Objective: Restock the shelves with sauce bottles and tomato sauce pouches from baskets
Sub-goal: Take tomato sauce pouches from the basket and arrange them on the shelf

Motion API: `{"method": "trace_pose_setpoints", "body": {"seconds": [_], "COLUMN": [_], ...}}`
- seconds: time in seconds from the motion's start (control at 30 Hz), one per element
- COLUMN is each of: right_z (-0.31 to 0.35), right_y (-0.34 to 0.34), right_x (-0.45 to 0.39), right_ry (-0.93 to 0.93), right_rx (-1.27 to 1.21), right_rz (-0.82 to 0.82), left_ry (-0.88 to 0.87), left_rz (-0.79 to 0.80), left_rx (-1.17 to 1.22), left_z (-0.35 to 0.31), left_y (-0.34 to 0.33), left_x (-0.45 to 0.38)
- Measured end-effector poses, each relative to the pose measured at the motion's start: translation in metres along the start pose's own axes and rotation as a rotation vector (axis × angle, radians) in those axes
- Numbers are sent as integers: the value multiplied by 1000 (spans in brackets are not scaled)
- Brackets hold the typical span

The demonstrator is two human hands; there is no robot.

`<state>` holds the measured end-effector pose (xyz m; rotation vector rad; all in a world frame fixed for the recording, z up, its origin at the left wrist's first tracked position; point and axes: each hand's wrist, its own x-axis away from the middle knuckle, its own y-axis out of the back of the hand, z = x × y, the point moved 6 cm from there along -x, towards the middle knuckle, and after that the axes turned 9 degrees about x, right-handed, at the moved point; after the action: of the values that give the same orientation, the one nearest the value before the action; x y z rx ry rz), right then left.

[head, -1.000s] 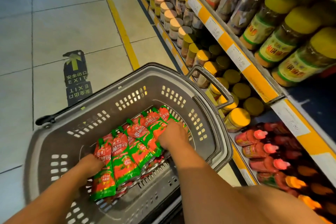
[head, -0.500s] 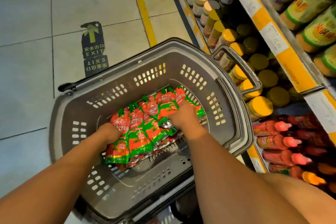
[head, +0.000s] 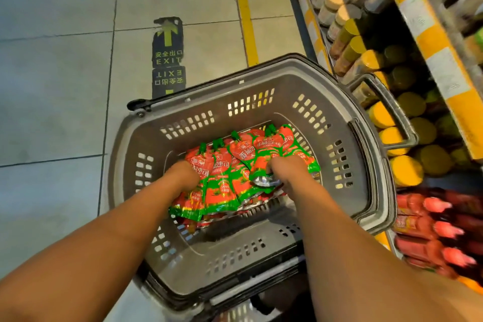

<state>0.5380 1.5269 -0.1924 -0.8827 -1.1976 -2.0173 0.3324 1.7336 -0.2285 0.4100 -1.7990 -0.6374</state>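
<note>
A grey plastic basket [head: 261,81] stands on the floor in front of me, beside the shelves. In its bottom lies a fanned row of red-and-green tomato sauce pouches [head: 222,180] with green caps. My left hand [head: 183,174] grips the left end of the row, fingers hidden under the pouches. My right hand [head: 286,171] grips the right end, fingers curled down among them. A silver pouch underside shows by my right hand. Red sauce bottles [head: 431,227] with pink caps lie on the lowest shelf at right.
Shelves [head: 428,42] with yellow price rails run along the right, packed with yellow-lidded jars [head: 405,170]. The basket's handle [head: 392,104] hangs toward the shelf. Tiled floor with a yellow line and an EXIT sticker [head: 168,57] lies to the left.
My hands have drawn closer together on the pouches, bunching the row. The view has tilted down and the basket sits more centrally.
</note>
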Motion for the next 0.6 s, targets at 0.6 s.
{"method": "trace_pose_setpoints", "body": {"seconds": [0.6], "right_z": [-29], "right_y": [41], "right_x": [75], "right_ry": [8], "right_rx": [-497], "right_rz": [53], "left_ry": [-162], "left_rz": [-55], "left_rx": [797], "left_z": [-30], "left_y": [11], "left_x": [52]}}
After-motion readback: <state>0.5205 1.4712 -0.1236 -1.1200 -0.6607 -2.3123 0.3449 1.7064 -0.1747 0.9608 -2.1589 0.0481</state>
